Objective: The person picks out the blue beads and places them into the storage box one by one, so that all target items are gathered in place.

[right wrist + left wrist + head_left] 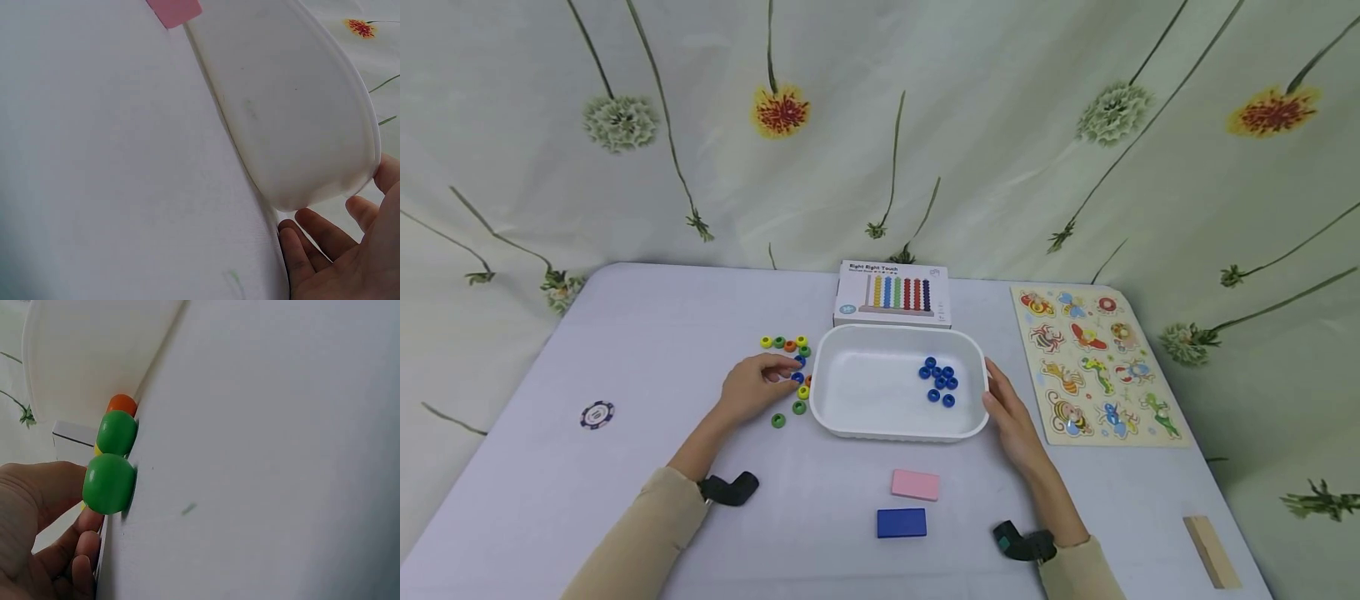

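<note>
My left hand is at the left end of a white tray. Its thumb and index fingertips are at two blue beads, one by the index finger and another by the thumb. Whether they pinch a bead is unclear; in the left wrist view a green bead hides the fingertips. Around them lie green, yellow and orange beads, such as a green bead nearer the front. My right hand touches the tray's right side with loosely extended fingers. Several blue beads lie in the tray's right half.
Behind the tray stands a toy box. A picture puzzle board lies on the right. Toward the front are a pink block, a blue block and a wooden block. A poker chip lies far left.
</note>
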The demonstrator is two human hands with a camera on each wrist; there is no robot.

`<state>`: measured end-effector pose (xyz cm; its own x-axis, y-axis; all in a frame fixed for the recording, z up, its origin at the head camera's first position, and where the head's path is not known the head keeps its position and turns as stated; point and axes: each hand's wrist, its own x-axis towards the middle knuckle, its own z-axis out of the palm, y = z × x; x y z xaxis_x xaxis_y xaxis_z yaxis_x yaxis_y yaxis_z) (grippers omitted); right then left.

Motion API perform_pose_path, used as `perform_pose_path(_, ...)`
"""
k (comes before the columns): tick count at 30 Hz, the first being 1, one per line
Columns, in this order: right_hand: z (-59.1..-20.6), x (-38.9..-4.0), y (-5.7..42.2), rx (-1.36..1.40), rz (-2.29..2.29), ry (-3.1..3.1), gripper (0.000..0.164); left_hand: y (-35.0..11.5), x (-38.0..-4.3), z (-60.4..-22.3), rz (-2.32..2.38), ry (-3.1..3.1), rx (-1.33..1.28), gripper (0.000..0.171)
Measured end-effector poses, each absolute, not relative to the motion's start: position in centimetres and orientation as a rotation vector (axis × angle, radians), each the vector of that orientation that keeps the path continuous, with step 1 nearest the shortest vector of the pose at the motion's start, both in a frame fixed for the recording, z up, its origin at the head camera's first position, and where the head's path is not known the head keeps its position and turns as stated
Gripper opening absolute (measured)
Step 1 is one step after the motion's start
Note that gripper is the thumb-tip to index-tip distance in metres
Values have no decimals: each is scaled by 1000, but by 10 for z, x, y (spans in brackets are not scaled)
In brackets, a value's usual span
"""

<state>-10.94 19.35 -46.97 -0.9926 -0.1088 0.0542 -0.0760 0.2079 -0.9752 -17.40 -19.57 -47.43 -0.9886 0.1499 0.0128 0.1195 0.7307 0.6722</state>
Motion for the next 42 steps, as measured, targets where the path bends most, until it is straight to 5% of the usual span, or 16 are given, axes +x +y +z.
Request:
perform_pose_path(13, -464, -107, 192, -180, -1925, 2443, 49, -193, -180, -447, 1216, 2851, 218, 25)
perform_pose_path(22, -486, -115, 202, -187, -1944, 2441, 46, -129, -187, -397, 1414, 2726, 437, 25)
perform_pose_path(42, -486, -116, 200, -192, -1945, 2434, 47, -15, -192, -450, 843, 2699, 606, 17)
